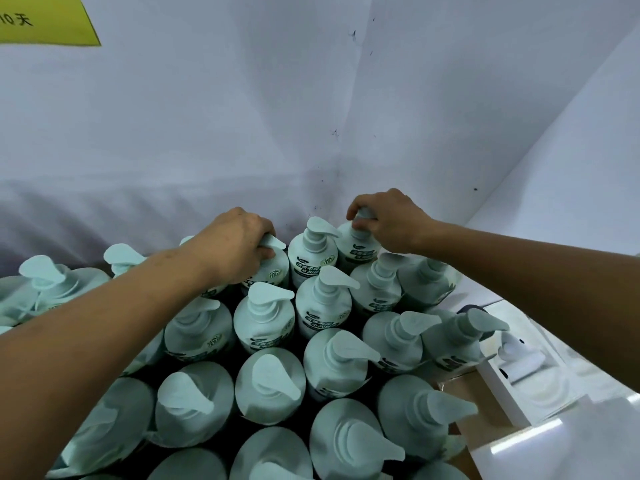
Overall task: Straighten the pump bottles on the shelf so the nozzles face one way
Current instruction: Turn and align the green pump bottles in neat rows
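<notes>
- One wide white backing sheet (pixel 207 116), matt and creased, fills the upper view behind the shelf, with small dark specks near its corner fold.
- To its right, a smooth white side panel (pixel 571 133) slants down and closes off the corner.
- Some two dozen pale green pump bottles (pixel 270 382) stand packed shoulder to shoulder below. They have rounded matt bodies with dark printed labels, and each is topped by a flat teardrop nozzle. Most nozzles point right.
- The bare left forearm (pixel 104 323) reaches over the front rows and hides several bottles on the left. The right forearm (pixel 519 258) comes in over the right-hand bottles.
- Glossy white cartons (pixel 519 358) sit at the lower right, one showing a white pump through its window.
- A brown cardboard edge (pixel 474 410) lies just beside the bottles, between them and the cartons.
- A yellow sign (pixel 45 22) with dark characters shows its corner at the top left.
- The left hand (pixel 239 247) grips the pump head of a back-row bottle (pixel 273 268), fingers curled round it. The nozzle tip pokes out to the right.
- The right hand (pixel 388 220) pinches the pump head of the corner bottle (pixel 353 244), which stands against the backing sheet. Its nozzle is hidden under the fingers.
- Between these two, a free bottle (pixel 313 247) stands untouched, nozzle to the right.
</notes>
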Tool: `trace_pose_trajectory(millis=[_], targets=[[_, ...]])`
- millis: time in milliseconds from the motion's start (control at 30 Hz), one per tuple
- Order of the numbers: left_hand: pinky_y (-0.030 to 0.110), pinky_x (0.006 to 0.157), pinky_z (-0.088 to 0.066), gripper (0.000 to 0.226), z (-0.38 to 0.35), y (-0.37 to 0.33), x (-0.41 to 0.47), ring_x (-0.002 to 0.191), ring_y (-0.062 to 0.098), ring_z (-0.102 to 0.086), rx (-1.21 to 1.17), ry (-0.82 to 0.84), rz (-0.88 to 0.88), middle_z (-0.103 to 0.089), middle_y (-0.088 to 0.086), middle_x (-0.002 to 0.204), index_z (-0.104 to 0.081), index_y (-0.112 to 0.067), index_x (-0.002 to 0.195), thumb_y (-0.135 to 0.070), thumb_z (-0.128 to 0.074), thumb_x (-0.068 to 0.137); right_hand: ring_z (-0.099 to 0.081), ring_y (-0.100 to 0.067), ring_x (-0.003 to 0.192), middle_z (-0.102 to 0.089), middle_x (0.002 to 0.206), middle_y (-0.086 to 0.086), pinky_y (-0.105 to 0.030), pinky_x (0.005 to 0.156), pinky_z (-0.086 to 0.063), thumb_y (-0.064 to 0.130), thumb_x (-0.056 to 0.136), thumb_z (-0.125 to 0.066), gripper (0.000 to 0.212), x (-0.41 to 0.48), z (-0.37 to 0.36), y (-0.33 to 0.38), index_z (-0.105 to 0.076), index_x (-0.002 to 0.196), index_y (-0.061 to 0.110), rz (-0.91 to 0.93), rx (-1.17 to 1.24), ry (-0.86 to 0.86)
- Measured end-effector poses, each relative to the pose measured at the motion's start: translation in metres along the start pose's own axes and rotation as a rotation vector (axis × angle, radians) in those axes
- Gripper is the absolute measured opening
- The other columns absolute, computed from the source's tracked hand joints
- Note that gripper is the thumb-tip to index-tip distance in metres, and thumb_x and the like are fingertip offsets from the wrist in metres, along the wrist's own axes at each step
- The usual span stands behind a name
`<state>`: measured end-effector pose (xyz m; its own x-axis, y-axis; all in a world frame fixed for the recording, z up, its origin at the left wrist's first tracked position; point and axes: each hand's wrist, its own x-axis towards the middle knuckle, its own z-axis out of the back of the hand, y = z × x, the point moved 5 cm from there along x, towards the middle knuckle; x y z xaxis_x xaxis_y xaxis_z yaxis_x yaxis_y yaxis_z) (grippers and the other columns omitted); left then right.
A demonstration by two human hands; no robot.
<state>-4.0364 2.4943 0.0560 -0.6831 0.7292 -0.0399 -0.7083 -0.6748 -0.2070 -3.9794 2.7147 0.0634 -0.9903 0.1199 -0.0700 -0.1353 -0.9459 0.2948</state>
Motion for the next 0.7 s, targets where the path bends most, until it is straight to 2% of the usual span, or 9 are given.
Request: trace_pose_trajectory(millis=[367, 500, 533, 600, 633, 700], targets=[[0.032, 0.087, -0.042, 0.026, -0.003, 0.002, 0.0, 0.107, 0.026, -0.053, -0.009, 0.002, -0.018, -0.067, 0.006, 0.109, -0.062, -0.016, 0.113, -0.028, -0.059, 0.09, -0.058, -0.02, 0.083, -0.065, 0.09, -0.001, -0.025, 0.069, -0.039, 0.023, 0.091, -0.062, 0.016, -0.009, -0.004, -0.005, -0.065, 0.107, 0.024, 0.004, 0.051, 0.03], [0.033, 0.088, -0.042, 0.026, -0.003, 0.004, 0.0, 0.107, 0.026, -0.053, -0.014, 0.003, -0.019, -0.066, 0.006, 0.11, -0.061, -0.016, 0.114, -0.027, -0.059, 0.091, -0.062, -0.015, 0.082, -0.067, 0.085, 0.005, -0.01, 0.063, -0.039, 0.026, 0.089, -0.065, 0.021, -0.008, -0.002, -0.007, -0.064, 0.11, 0.028, 0.0, 0.09, 0.055], [0.033, 0.088, -0.042, 0.026, -0.002, 0.005, 0.0, 0.107, 0.026, -0.053, -0.012, 0.0, -0.016, -0.066, 0.006, 0.11, -0.061, -0.016, 0.114, -0.027, -0.059, 0.091, -0.062, -0.015, 0.084, -0.069, 0.093, 0.003, -0.012, 0.069, -0.042, 0.031, 0.088, -0.066, 0.028, -0.007, 0.002, -0.007, -0.061, 0.116, 0.03, -0.009, 0.097, 0.079], [0.033, 0.086, -0.042, 0.024, -0.002, 0.005, 0.0, 0.105, 0.027, -0.054, -0.008, -0.014, -0.014, -0.067, 0.006, 0.108, -0.062, -0.016, 0.113, -0.026, -0.059, 0.091, -0.063, -0.016, 0.094, -0.067, 0.113, -0.001, -0.025, 0.085, -0.048, 0.042, 0.088, -0.065, 0.044, -0.01, 0.016, -0.01, -0.053, 0.129, 0.035, -0.054, 0.132, 0.069], [0.033, 0.085, -0.042, 0.024, -0.002, 0.005, -0.001, 0.104, 0.027, -0.054, -0.004, -0.02, -0.015, -0.067, 0.007, 0.107, -0.062, -0.016, 0.112, -0.026, -0.059, 0.091, -0.064, -0.017, 0.097, -0.066, 0.117, 0.0, -0.031, 0.089, -0.049, 0.044, 0.089, -0.063, 0.044, -0.016, 0.028, -0.014, -0.052, 0.13, 0.035, -0.084, 0.151, -0.003], [0.034, 0.084, -0.043, 0.024, -0.003, 0.004, -0.002, 0.102, 0.029, -0.055, 0.007, -0.02, -0.019, -0.067, 0.007, 0.105, -0.062, -0.016, 0.112, -0.027, -0.059, 0.091, -0.066, -0.013, 0.089, -0.07, 0.108, 0.005, -0.037, 0.089, -0.053, 0.042, 0.09, -0.061, 0.032, -0.039, 0.052, -0.025, -0.06, 0.12, 0.031, -0.137, 0.21, -0.213]])
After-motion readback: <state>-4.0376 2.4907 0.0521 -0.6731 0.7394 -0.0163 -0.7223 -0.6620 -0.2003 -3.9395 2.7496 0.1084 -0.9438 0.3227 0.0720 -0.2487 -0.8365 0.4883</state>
